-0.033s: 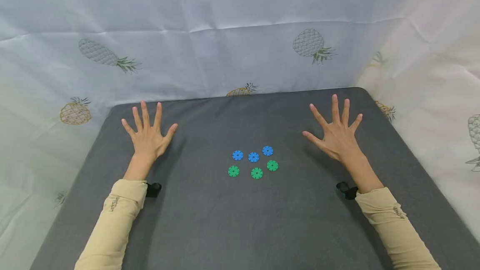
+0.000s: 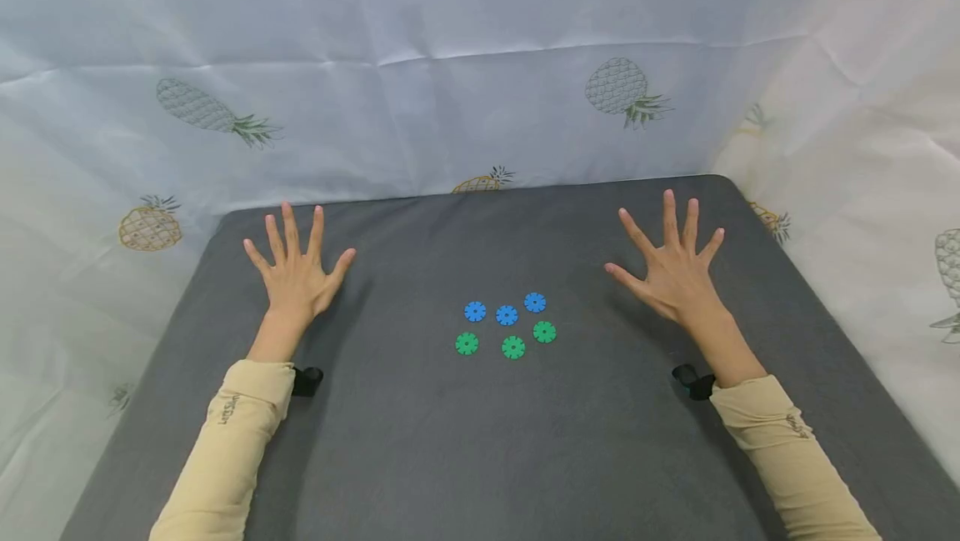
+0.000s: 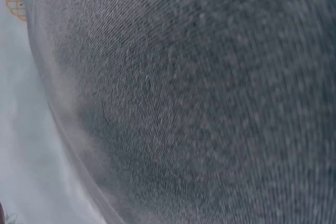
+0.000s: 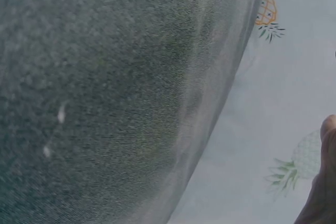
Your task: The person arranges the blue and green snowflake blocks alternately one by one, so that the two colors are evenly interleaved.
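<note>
Three blue notched discs (image 2: 506, 315) lie flat in a loose row near the middle of the table in the head view. Just in front of them are three green notched discs (image 2: 513, 347), also flat and set apart from one another. To the left of the discs, my left hand (image 2: 294, 278) is held with its fingers spread and holds nothing. My right hand (image 2: 677, 274), on the other side, has its fingers spread too and touches none of the discs. Part of a finger (image 4: 324, 171) shows at the right edge of the right wrist view.
A dark grey cloth (image 2: 480, 441) covers the table. Behind it and along the sides hangs a white curtain (image 2: 420, 116) with pineapple prints. Black straps (image 2: 307, 381) are worn at both wrists, by the beige sleeves (image 2: 225, 449).
</note>
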{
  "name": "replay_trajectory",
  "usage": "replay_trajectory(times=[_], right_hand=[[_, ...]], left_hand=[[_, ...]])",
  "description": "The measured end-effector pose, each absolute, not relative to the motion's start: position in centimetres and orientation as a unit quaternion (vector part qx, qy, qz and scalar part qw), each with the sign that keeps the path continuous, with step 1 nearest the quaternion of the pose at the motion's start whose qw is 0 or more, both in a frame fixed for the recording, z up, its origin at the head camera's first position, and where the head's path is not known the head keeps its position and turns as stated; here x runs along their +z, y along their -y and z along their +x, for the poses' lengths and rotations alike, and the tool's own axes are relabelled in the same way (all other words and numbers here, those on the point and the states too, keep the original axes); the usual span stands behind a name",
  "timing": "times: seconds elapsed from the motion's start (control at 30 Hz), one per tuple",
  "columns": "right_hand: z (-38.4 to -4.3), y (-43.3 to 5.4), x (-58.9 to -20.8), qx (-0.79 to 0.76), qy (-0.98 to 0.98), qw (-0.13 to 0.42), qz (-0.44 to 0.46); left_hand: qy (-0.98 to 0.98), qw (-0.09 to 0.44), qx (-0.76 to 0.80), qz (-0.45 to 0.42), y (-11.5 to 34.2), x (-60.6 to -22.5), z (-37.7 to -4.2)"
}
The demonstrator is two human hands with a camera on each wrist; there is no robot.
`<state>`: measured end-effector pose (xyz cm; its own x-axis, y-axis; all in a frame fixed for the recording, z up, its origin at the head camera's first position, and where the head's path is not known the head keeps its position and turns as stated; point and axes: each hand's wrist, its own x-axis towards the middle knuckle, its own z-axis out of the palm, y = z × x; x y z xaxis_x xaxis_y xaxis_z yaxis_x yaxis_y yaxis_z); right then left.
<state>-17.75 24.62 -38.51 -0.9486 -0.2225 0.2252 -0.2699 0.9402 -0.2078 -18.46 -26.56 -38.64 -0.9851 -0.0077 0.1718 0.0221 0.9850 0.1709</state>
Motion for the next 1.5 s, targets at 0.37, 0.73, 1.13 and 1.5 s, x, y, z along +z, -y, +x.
replay_trajectory(times=[0.37, 0.73, 1.13, 1.5], right_hand=[[-17.4, -24.7, -38.8, 0.114, 0.980, 0.103, 0.125], [-16.8, -24.6, -38.4, 0.105, 0.981, 0.096, 0.131], [-14.1, -23.9, -38.7, 0.090, 0.972, 0.099, 0.194], [-11.4, -22.1, -40.7, 0.094, 0.939, 0.103, 0.314]], left_hand=[[0.993, 0.089, -0.076, -0.005, 25.9, -39.0, -18.4], [0.993, 0.059, -0.099, -0.029, 25.1, -39.3, -17.1], [0.981, 0.003, -0.134, -0.140, 21.8, -38.6, -13.5], [0.913, -0.036, -0.270, -0.305, 20.3, -39.0, -12.7]])
